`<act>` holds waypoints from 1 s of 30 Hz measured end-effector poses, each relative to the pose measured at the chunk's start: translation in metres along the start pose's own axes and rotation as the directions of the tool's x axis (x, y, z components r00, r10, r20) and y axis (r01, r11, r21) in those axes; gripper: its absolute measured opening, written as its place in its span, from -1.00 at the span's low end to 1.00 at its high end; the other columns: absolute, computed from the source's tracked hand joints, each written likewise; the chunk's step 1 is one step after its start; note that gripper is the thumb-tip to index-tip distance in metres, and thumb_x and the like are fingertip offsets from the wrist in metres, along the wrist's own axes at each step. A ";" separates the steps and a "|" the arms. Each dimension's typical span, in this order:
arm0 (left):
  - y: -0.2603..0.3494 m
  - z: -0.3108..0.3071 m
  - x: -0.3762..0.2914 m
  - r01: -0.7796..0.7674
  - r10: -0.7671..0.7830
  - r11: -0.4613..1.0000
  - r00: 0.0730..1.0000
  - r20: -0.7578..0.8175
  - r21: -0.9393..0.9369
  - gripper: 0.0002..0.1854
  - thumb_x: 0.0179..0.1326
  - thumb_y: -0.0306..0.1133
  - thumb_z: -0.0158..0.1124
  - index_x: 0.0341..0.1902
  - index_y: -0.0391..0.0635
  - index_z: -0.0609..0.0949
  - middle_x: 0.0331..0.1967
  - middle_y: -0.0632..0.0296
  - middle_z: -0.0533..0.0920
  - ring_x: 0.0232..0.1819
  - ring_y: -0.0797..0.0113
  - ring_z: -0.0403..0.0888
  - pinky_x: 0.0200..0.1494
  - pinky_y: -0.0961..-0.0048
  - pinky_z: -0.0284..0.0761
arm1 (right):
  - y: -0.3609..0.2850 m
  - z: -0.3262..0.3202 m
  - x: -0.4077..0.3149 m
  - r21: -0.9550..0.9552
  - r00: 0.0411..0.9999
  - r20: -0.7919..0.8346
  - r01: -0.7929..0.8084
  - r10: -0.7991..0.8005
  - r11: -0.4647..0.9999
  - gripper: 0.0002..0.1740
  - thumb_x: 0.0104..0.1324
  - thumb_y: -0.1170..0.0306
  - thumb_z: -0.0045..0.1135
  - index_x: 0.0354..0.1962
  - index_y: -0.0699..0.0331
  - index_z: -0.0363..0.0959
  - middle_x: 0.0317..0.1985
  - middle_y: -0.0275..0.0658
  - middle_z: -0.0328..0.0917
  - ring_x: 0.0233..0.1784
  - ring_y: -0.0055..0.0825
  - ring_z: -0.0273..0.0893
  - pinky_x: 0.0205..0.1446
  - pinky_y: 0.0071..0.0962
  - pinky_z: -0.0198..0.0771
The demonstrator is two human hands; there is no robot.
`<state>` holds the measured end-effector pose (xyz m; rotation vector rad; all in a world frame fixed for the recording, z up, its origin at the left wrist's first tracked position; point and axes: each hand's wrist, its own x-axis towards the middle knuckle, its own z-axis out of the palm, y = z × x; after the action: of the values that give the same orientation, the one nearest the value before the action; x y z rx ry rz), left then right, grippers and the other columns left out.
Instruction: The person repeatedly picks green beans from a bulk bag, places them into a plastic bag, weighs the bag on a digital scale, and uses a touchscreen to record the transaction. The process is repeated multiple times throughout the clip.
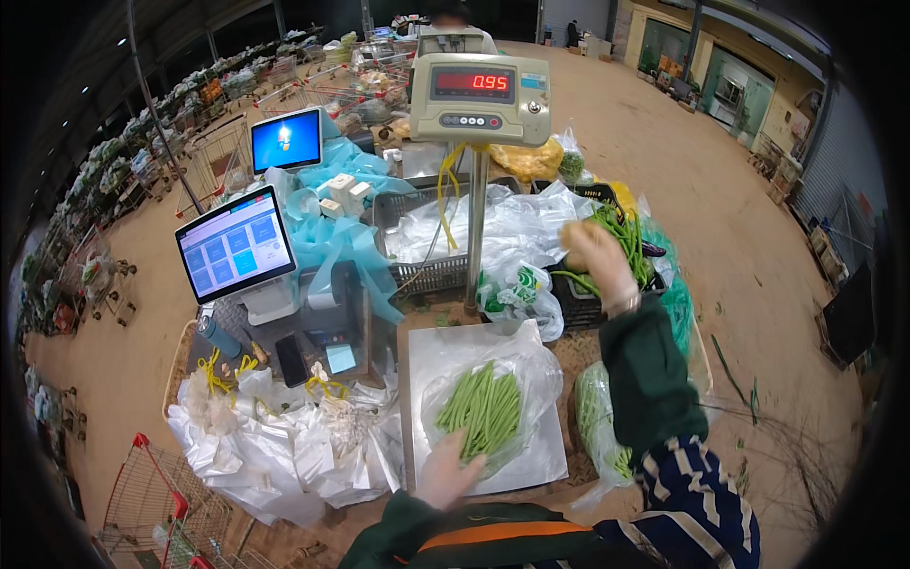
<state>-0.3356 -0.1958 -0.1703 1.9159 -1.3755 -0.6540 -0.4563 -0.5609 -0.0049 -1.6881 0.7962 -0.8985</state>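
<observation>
A clear plastic bag of green beans (483, 409) lies on the metal plate of a scale (551, 451). At the near left side of the beans is my left hand (449, 469), fingers apart, at the bag's edge. My right hand (601, 263) is blurred over a black crate (583, 307) with long green vegetables (625, 235) and an eggplant (652, 249); whether it holds anything cannot be told. Above the plate, on a post, the scale's display (473, 84) is lit red. Another plastic bag of green vegetables (597, 412) lies beside the plate, under my right sleeve.
White plastic bags (284, 441) lie at the left, near a phone (291, 360), a blue bottle (219, 336) and a touchscreen (236, 245). A black crate (426, 277) holds clear bags. A shopping cart (160, 498) stands lower left. A person (490, 43) is behind the display.
</observation>
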 end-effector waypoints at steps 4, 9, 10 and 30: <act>-0.001 -0.015 -0.023 0.203 -0.205 0.978 0.977 -0.056 -0.042 -0.37 0.19 -0.07 0.27 0.18 -0.33 0.46 0.10 -0.19 0.51 0.18 -0.07 0.45 0.25 0.20 0.33 | -0.039 -0.024 0.104 -0.071 0.955 -0.018 0.295 -0.297 0.953 -0.39 0.40 0.00 0.00 0.14 0.35 0.35 0.01 -0.19 0.50 0.06 -0.45 0.51 0.08 -0.49 0.41; -0.019 -0.012 -0.039 0.284 -0.289 0.957 0.946 -0.149 -0.057 -0.39 0.21 -0.05 0.26 0.16 -0.31 0.48 0.07 -0.17 0.53 0.15 -0.07 0.49 0.21 0.19 0.37 | -0.078 0.011 0.170 -0.043 0.973 -0.169 0.152 -0.157 0.987 -0.24 0.25 -0.13 0.15 -0.02 0.50 0.48 -0.20 -0.13 0.57 -0.27 -0.46 0.49 -0.24 -0.46 0.43; -0.018 -0.011 -0.040 0.288 -0.294 0.956 0.942 -0.163 -0.061 -0.39 0.21 -0.04 0.26 0.15 -0.31 0.48 0.06 -0.17 0.54 0.14 -0.07 0.49 0.20 0.19 0.38 | -0.080 0.010 0.178 -0.058 0.976 -0.175 0.123 -0.132 0.991 -0.23 0.25 -0.15 0.15 -0.04 0.51 0.49 -0.20 -0.11 0.57 -0.29 -0.46 0.50 -0.26 -0.47 0.44; -0.052 0.030 -0.040 0.263 -0.260 0.964 0.929 -0.265 -0.024 -0.49 0.16 -0.10 0.29 0.05 -0.25 0.56 -0.06 -0.13 0.60 0.03 -0.09 0.54 0.07 0.12 0.45 | -0.043 -0.002 0.234 0.131 0.971 0.145 0.170 -0.189 0.977 -0.62 0.35 0.25 0.12 -0.04 0.39 0.50 -0.09 -0.18 0.58 -0.08 -0.40 0.56 -0.01 -0.35 0.51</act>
<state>-0.3385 -0.1538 -0.2284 2.1298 -0.9681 -0.4891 -0.3365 -0.7478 0.0804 -1.7215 0.4807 -0.9050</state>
